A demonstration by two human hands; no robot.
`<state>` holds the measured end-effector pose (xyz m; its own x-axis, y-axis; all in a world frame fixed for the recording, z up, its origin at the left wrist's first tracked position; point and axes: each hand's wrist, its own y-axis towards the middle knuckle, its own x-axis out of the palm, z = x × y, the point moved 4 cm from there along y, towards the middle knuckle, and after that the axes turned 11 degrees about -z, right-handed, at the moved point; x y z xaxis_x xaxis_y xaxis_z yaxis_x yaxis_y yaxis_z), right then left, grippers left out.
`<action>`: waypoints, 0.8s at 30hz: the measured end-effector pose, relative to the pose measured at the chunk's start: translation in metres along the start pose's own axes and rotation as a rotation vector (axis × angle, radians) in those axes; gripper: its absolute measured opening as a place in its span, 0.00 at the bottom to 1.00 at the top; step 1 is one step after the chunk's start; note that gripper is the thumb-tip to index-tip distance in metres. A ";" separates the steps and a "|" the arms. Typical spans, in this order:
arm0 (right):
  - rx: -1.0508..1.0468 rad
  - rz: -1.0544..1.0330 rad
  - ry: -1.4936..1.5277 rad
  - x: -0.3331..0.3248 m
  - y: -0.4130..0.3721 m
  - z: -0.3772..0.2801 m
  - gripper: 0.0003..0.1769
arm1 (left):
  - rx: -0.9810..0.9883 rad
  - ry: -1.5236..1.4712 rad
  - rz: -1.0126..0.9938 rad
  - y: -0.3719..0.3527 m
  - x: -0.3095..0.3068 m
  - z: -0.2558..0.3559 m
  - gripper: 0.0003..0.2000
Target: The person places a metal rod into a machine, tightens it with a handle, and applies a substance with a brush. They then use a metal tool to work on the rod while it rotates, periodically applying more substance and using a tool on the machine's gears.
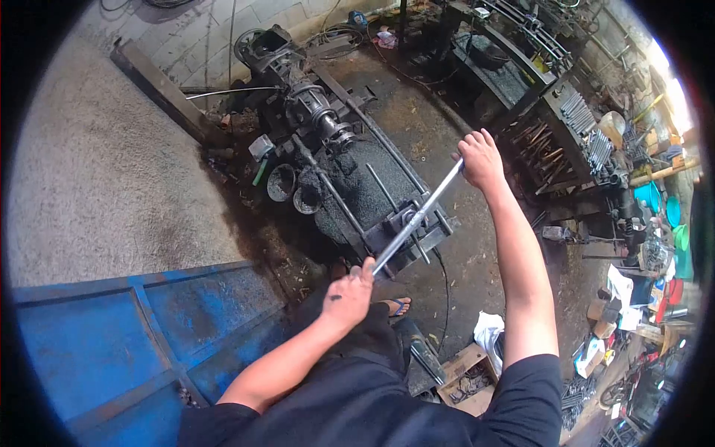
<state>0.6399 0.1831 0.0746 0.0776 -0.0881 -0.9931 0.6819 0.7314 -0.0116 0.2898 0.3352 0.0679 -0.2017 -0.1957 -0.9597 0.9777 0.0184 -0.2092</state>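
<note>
A long metal bar runs diagonally across the end of a greasy machine. My left hand is closed round its lower end, with a dark mark on the back of the hand. Around the upper end, my right hand is wrapped, arm stretched out. Between my hands, the bar passes over a block on the machine's end frame; whether it is joined there I cannot tell. Beneath the frame's two long rods lies a heap of dark metal shavings.
Blue metal panels stand at the lower left. Two round containers sit left of the machine. A cable crosses the floor. At the right are a rack of tools, a wooden box and scattered parts.
</note>
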 end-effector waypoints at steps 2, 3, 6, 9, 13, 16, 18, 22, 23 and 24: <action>-0.011 0.064 -0.004 -0.002 -0.016 0.003 0.13 | -0.033 -0.036 -0.097 0.010 -0.016 -0.012 0.10; 0.019 0.008 -0.002 -0.001 -0.022 0.005 0.15 | -0.033 0.003 -0.069 0.014 -0.014 -0.025 0.07; 0.053 -0.023 -0.022 0.004 -0.033 0.011 0.18 | -0.202 0.027 -0.144 0.031 -0.028 -0.050 0.07; 0.092 -0.103 -0.054 0.005 -0.036 0.013 0.18 | -0.346 -0.004 -0.250 0.043 -0.035 -0.054 0.08; 0.068 -0.276 -0.126 0.009 -0.037 0.015 0.12 | -0.317 -0.005 -0.204 0.054 -0.043 -0.071 0.10; 0.070 -0.359 -0.113 0.012 -0.041 0.020 0.08 | -0.182 -0.001 -0.121 0.066 -0.051 -0.089 0.11; 0.065 -0.389 -0.078 0.011 -0.046 0.020 0.06 | -0.048 -0.046 -0.020 0.069 -0.054 -0.093 0.12; 0.083 -0.370 -0.033 0.008 -0.057 0.019 0.06 | 0.122 -0.068 0.071 0.076 -0.052 -0.106 0.13; 0.116 -0.308 0.001 0.005 -0.056 0.020 0.06 | 0.142 -0.035 0.064 0.079 -0.049 -0.111 0.13; 0.119 -0.304 0.001 0.004 -0.055 0.022 0.06 | 0.144 -0.032 0.067 0.083 -0.051 -0.112 0.13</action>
<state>0.6186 0.1274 0.0734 -0.1435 -0.2899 -0.9462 0.7536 0.5877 -0.2944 0.3749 0.4570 0.0781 -0.1359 -0.2302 -0.9636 0.9876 -0.1082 -0.1135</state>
